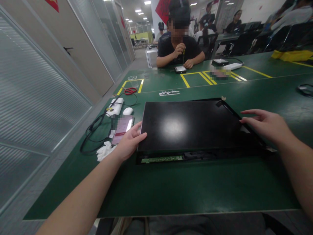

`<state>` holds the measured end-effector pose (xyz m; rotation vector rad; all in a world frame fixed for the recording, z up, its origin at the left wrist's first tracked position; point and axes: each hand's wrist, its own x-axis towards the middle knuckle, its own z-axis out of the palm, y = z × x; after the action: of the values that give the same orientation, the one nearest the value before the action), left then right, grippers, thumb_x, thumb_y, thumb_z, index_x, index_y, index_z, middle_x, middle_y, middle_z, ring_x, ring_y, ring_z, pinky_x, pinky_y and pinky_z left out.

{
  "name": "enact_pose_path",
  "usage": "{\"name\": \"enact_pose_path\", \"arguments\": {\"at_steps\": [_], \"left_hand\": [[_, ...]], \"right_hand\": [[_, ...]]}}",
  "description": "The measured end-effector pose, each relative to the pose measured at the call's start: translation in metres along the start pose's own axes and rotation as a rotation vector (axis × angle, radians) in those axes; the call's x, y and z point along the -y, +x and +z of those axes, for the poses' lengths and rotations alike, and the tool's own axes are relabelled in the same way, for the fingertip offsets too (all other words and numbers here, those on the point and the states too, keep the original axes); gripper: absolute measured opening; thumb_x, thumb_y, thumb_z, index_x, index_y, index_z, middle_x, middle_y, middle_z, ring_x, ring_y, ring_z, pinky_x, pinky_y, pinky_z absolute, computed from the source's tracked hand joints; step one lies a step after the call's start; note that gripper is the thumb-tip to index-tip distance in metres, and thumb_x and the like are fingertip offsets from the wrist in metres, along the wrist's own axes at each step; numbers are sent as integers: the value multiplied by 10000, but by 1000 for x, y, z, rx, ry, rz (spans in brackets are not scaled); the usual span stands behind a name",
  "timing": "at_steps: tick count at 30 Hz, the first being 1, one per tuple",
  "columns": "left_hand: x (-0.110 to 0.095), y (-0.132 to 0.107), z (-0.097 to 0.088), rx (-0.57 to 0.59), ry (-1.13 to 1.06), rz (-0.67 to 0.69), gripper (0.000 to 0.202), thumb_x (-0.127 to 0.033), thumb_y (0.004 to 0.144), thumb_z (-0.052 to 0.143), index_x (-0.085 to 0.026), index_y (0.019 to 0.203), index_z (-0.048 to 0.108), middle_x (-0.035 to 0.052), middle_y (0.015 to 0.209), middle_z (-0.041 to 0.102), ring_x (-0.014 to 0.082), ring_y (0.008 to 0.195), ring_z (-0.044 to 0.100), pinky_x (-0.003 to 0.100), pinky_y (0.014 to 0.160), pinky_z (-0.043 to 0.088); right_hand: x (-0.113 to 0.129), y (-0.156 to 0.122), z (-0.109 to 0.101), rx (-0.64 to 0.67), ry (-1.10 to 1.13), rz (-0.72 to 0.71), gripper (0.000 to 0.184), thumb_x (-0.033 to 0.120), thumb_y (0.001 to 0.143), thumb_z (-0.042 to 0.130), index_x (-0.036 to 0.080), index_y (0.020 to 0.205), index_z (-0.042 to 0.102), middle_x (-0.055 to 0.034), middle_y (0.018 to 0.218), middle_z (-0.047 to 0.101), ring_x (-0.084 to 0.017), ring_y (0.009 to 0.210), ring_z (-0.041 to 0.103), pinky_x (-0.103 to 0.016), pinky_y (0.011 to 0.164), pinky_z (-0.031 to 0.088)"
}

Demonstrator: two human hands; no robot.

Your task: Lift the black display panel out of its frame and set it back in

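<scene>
A dark, glossy display panel lies slightly askew over a black frame on the table. Along the near side, a green circuit board strip shows below the panel's edge. My left hand grips the panel's left edge, thumb on top and fingers at the side, partly hidden. Just off the frame's right side is my right hand, its thumb and forefinger apart and nothing visible between them. A small piece of tape sticks up at the frame's far right corner.
Left of the panel are a phone, a white mouse, a crumpled white tissue, black cables and red-handled scissors. Small white parts lie beyond. Across the green table, a person works on a small device with a screwdriver.
</scene>
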<state>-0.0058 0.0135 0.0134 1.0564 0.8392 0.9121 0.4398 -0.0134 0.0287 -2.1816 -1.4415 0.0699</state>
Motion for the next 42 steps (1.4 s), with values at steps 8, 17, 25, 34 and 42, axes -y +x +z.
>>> {"name": "enact_pose_path", "arguments": {"at_steps": [8,17,25,34,42], "left_hand": [[0,0,2,-5,-5,-9,798,-212,743,833,-167,1444,454,115,1160,759,290,1046,729,371,918,594],[5,1,1,-53,-9,1,846,-221,726,840,-201,1449,400,89,1112,773,265,969,752,355,871,607],[5,1,2,-58,1,6,818,-254,701,861,-171,1382,416,86,1020,786,264,895,764,371,834,618],[6,1,0,-59,53,9,800,-247,736,824,-189,1410,398,76,1031,780,250,864,763,363,814,620],[7,1,-1,-56,66,3,812,-238,765,793,-194,1459,374,97,1158,750,270,999,738,375,895,598]], "right_hand": [[-3,1,-1,-1,-34,-17,333,430,553,455,290,822,593,19,518,544,-124,485,482,-272,461,333],[0,0,-1,-13,-72,-19,287,418,560,449,298,766,608,18,557,561,-122,506,483,-269,471,334],[-3,1,-1,-3,-84,-14,306,420,559,442,284,774,612,8,560,562,-127,511,480,-273,479,327],[-2,0,0,-8,-67,-12,268,407,562,451,290,738,615,16,585,577,-125,529,489,-269,487,341],[0,0,-2,0,-80,0,275,408,560,450,293,744,618,13,608,585,-133,557,497,-277,502,342]]}}
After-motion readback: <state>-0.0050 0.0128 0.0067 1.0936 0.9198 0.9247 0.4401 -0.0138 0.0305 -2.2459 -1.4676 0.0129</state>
